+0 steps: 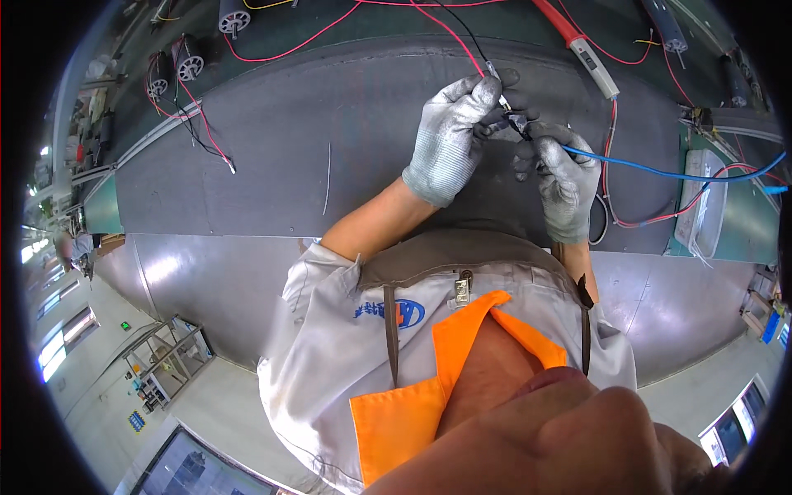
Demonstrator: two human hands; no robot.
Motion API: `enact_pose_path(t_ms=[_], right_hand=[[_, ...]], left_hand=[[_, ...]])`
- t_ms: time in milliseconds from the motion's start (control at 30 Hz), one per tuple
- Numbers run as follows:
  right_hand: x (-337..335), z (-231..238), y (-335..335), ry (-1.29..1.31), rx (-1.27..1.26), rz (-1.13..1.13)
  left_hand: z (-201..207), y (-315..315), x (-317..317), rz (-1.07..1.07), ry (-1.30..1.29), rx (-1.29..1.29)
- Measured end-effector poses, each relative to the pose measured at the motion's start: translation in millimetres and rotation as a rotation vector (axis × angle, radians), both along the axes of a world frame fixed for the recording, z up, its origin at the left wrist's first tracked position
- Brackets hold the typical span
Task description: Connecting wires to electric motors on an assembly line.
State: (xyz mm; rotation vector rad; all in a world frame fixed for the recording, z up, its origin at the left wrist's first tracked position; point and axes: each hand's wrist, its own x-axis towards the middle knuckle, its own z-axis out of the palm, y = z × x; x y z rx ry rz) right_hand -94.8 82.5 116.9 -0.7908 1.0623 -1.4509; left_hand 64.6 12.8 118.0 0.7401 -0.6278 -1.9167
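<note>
Both of my hands wear grey-white work gloves with darkened fingertips and meet over the dark work mat (pixel 247 148). My left hand (pixel 445 140) pinches a small pale connector (pixel 504 102) on the end of a red wire (pixel 450 31) and a black wire (pixel 466 29), which run in from the far side. My right hand (pixel 568 177) is closed on a small black plug (pixel 517 124), from which a blue cable (pixel 660 173) trails off to the right. Connector and plug are touching or nearly so; whether they are joined I cannot tell. Fingers partly hide both.
A red-and-white handheld tool (pixel 590 66) lies beyond my right hand, its cord curving down. Cylindrical motors (pixel 190 66) with wires stand at the far left. A wire end (pixel 231 167) and a thin loose strand (pixel 328 177) lie leftward. A white tray (pixel 701 202) sits at right.
</note>
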Motion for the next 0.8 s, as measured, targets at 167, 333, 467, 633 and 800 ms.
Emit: enact_pose_path(t_ms=[167, 333, 467, 633, 800], right_hand=[[6, -11, -6, -0.103, -0.039, -0.053], [8, -13, -10, -0.126, 0.047, 0.002], [-33, 10, -35, 0.417, -0.155, 0.355], [-97, -16, -122, 1.786, -0.039, -0.133], [-111, -51, -155, 1.262, -0.044, -0.085]], left_hand=[[3, 16, -10, 0.001, 0.082, 0.027], [3, 18, -18, -0.043, 0.041, 0.019], [-15, 5, -16, 0.072, 0.163, -0.053], [-38, -2, -4, 0.149, 0.268, -0.048], [-38, 3, -3, 0.156, 0.388, -0.083]])
